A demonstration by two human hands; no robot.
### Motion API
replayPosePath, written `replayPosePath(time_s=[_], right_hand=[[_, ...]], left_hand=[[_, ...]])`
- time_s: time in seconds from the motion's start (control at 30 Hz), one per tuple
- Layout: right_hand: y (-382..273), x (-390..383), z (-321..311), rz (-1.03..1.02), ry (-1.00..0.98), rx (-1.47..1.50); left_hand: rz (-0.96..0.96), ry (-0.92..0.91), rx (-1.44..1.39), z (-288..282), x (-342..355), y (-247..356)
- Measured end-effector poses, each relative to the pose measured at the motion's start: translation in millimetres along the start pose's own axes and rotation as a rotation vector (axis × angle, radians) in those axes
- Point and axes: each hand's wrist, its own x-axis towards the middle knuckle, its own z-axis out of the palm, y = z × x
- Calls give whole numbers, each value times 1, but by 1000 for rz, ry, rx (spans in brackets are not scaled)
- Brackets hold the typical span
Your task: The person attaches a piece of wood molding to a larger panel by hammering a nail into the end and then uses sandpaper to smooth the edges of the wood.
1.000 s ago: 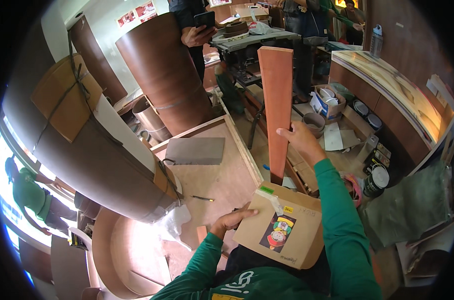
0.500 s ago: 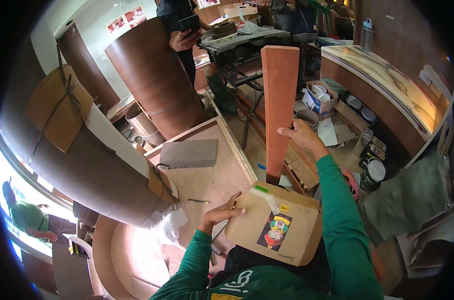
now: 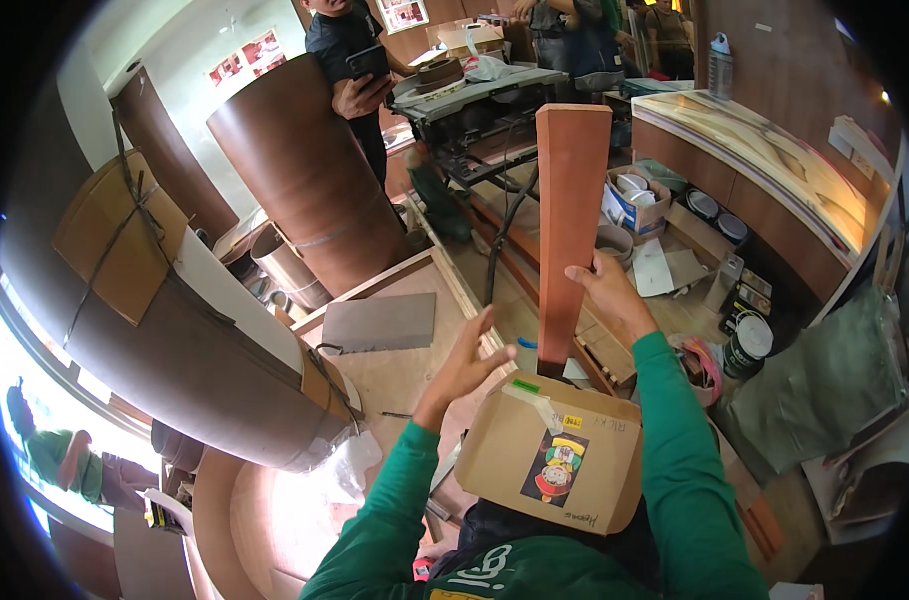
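Note:
A long reddish-brown wooden board (image 3: 572,200) stands upright in front of me. My right hand (image 3: 616,296) grips its right edge, with the thumb on the near face and the other fingers hidden behind. My left hand (image 3: 461,368) is in the air left of the board's lower end, fingers spread, holding nothing. Across my lap lies a flat brown cardboard piece (image 3: 504,455) with a picture, tape and stickers on it. The board's dark lower end goes down behind the cardboard's far edge.
To the left, a pale wooden panel (image 3: 399,365) with a raised edge carries a grey sheet (image 3: 379,320). A large wrapped roll (image 3: 174,330) and a brown cylinder (image 3: 304,165) stand beyond. Cans (image 3: 746,345) and a box (image 3: 639,200) crowd the right. A person (image 3: 344,70) holds a phone.
My left hand has let go of the cardboard's left edge and risen toward the board. The board has shifted slightly right, still in my right hand.

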Motion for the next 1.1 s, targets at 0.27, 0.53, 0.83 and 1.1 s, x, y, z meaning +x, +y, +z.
replayPosePath(time_s=[0.27,0.53,0.83,1.1], right_hand=[[0,-14,10,-14,-6,-29],[-8,-22,11,-21,26,-35],[-12,-30,-2,149,-54,-24],[-22,-32,-13,70,-19,-33]], left_hand=[[218,-21,-176,26,99,41],[176,-199,-371,41,111,32],[-597,-246,-47,-13,-79,-57],[-548,-222,-381,22,-136,19]])
